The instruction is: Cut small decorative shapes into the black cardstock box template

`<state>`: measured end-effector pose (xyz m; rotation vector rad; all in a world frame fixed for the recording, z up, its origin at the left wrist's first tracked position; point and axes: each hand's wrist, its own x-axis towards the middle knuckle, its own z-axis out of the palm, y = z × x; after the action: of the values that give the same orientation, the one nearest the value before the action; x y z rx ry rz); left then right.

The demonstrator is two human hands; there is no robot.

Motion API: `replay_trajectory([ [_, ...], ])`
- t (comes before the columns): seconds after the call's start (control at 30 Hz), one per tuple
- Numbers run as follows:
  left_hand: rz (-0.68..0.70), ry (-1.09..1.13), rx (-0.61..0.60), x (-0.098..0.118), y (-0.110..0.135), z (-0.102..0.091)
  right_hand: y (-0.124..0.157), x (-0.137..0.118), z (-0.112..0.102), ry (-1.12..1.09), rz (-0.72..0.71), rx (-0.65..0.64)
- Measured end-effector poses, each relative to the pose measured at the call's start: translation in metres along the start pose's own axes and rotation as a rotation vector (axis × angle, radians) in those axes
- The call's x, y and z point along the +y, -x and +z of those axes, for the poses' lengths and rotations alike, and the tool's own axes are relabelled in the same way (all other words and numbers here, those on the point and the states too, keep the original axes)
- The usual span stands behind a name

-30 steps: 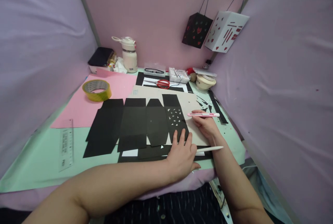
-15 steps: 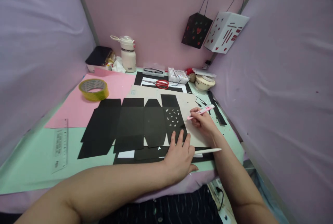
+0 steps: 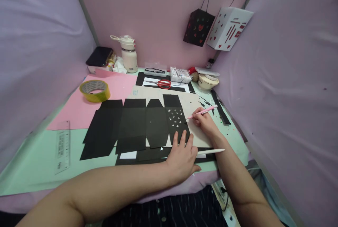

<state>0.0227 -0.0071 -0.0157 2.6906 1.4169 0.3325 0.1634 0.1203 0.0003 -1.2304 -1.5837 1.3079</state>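
Observation:
A black card cut-out (image 3: 133, 121), a row of panels with flaps, lies flat across a pale board (image 3: 194, 102). Its rightmost panel has a cluster of small cut holes, triangles and a star among them. My left hand (image 3: 182, 156) rests on that panel's lower end, fingers spread and flat. A white tapered stick (image 3: 211, 152) sticks out from beside this hand, its other end hidden. In my right hand (image 3: 204, 121) is a slim pink craft knife (image 3: 204, 111), gripped like a pen, its tip at the panel's right edge.
Left of the card are a yellow tape roll (image 3: 95, 90), pink paper (image 3: 121, 84) and a clear ruler (image 3: 62, 146). Behind lie red-handled scissors (image 3: 163, 84), a marker box (image 3: 180, 75) and a bowl (image 3: 208, 82). Black scraps (image 3: 220, 107) lie at right. Two paper lanterns (image 3: 199, 28) hang above.
The pink craft knife has turned in my right hand, its tip shifting left to the card's edge. My left hand stays in place. The view has shifted slightly.

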Motion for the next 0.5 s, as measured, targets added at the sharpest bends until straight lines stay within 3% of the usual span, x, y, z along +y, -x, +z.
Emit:
replay_trajectory([
  [0.3, 0.007, -0.06, -0.014, -0.0009, -0.0006, 0.0014, -0.0004, -0.0018, 0.0031, 0.214, -0.053, 0.022],
  [0.5, 0.012, -0.071, -0.011, -0.0003, -0.0003, 0.0012, 0.0011, -0.0067, 0.0036, 0.244, -0.034, -0.01],
])
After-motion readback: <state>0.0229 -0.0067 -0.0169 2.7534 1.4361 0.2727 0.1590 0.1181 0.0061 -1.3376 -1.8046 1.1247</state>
